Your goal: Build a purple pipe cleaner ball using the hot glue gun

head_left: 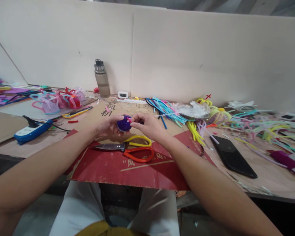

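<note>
My left hand point(111, 125) is closed around a small round purple piece point(123, 124), held above the cardboard sheet point(159, 175). From the other side, my right hand point(145, 124) pinches a small pink piece point(129, 120) against the face of the purple one. What the pink piece is made of is too small to tell. Just below both hands lie scissors point(125, 148) with one yellow and one red handle loop, their blades pointing left.
Pipe cleaners point(164, 111) in several colours lie at the back right, beside clear plastic wrap point(193, 109). A black phone point(232, 157) rests at right. On the left are a blue power strip point(33, 131) and small fuzzy baskets point(49, 106). A water bottle point(102, 80) stands behind.
</note>
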`<move>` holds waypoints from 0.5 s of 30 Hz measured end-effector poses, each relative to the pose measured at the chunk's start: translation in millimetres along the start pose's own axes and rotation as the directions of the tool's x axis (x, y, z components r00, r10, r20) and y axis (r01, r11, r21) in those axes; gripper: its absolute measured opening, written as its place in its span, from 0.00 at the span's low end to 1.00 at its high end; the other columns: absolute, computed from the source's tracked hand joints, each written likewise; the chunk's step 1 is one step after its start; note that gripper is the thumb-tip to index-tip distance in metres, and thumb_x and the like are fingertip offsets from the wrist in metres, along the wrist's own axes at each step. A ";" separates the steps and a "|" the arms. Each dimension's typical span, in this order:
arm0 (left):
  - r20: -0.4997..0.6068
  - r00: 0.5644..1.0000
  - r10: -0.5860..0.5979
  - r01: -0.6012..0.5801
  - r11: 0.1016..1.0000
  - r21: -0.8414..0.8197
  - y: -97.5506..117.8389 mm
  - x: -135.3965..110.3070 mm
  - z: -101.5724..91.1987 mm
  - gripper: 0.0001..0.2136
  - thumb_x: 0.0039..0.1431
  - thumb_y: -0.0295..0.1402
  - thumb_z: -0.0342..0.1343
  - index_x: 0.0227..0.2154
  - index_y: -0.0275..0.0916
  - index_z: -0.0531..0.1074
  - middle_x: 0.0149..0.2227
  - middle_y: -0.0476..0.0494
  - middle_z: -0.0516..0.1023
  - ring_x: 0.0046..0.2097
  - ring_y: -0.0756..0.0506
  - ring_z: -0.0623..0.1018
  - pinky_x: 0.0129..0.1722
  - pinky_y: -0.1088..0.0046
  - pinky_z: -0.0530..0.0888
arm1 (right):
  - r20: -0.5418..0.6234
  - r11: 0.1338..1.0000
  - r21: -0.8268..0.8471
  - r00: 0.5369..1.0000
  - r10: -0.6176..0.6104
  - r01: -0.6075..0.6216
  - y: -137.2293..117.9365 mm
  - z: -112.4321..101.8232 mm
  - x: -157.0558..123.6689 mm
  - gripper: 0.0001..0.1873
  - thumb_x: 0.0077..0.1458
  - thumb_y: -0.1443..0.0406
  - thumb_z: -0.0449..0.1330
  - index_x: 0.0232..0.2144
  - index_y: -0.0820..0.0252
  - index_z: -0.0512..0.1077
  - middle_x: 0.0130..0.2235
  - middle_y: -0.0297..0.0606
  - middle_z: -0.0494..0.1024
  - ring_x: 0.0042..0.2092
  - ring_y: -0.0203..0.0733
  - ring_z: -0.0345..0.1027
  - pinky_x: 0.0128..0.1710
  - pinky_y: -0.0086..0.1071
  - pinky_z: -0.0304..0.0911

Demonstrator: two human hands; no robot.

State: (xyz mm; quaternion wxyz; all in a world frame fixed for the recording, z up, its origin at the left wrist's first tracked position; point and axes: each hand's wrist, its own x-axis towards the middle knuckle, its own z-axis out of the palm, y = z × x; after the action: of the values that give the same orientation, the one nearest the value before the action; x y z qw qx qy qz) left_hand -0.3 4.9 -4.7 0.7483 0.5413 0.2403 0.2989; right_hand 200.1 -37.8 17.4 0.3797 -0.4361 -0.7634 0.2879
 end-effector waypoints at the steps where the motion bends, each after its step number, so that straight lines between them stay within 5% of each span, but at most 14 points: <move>1: -0.006 1.000 -0.006 0.006 1.000 0.004 0.3 -0.2 0.8 0.15 0.51 0.36 0.59 0.42 0.36 0.70 0.34 0.42 0.79 0.32 0.43 0.80 0.22 0.76 0.72 | 0.004 1.000 0.005 1.000 0.000 0.000 0.0 0.2 -0.2 0.02 0.50 0.67 0.61 0.28 0.62 0.73 0.27 0.32 0.74 0.30 0.34 0.63 0.32 0.29 0.57; 15: -0.002 1.000 -0.008 0.008 1.000 0.003 2.1 -0.5 1.2 0.13 0.53 0.36 0.57 0.40 0.35 0.72 0.33 0.41 0.79 0.31 0.44 0.80 0.23 0.75 0.73 | -0.002 0.998 0.061 1.000 -0.024 0.024 -1.6 0.9 -1.6 0.03 0.50 0.66 0.60 0.29 0.62 0.72 0.28 0.32 0.74 0.30 0.34 0.63 0.33 0.30 0.58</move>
State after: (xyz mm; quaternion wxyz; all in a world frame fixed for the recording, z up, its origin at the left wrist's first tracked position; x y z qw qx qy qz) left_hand -0.2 4.3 -2.3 0.7484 0.5412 0.2434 0.2962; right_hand 199.2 -40.0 17.6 0.3968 -0.4150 -0.7592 0.3064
